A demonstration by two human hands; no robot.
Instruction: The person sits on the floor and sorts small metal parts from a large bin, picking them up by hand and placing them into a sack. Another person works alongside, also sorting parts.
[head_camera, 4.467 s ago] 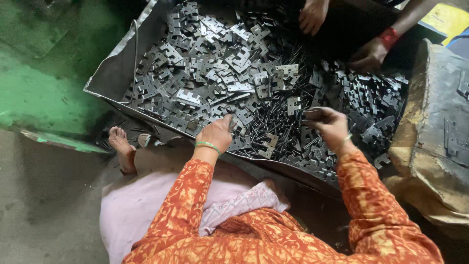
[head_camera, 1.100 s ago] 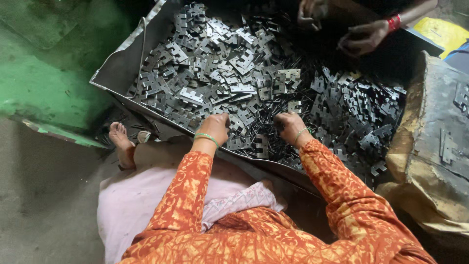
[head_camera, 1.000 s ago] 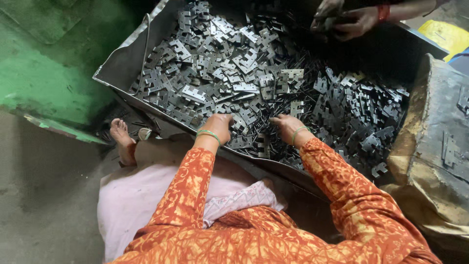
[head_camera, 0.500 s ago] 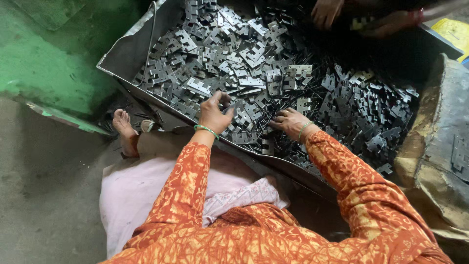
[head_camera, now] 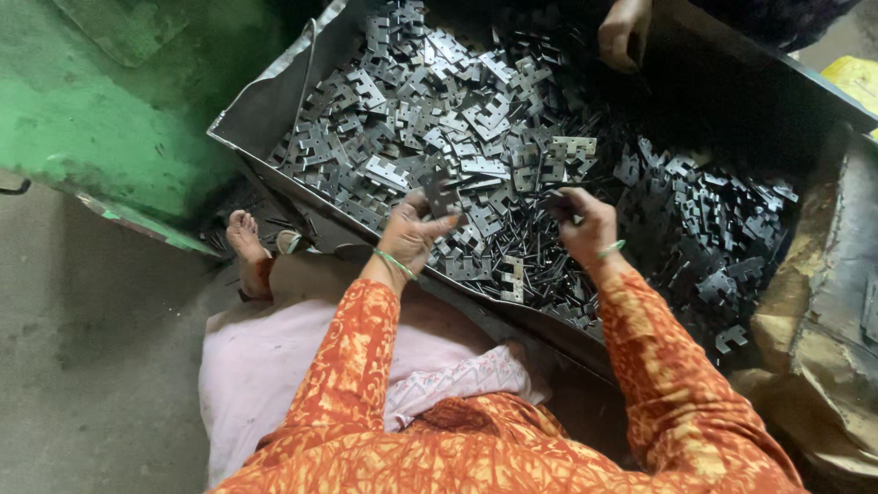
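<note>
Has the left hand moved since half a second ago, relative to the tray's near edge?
Yes. The left hand has lifted off the tray's near edge, pinching a flat metal piece above the pile.

Your left hand (head_camera: 413, 233) holds a small, flat, dark grey stamped metal plate with notched edges (head_camera: 443, 195), pinched upright between thumb and fingers (head_camera: 445, 220), just above the heap. Your right hand (head_camera: 585, 222) closes on another dark metal piece (head_camera: 561, 203), mostly hidden by the fingers. Both sit over the heap of identical grey notched metal plates (head_camera: 476, 119), which lie jumbled and overlapping in the large sheet-metal tray (head_camera: 265, 105).
</note>
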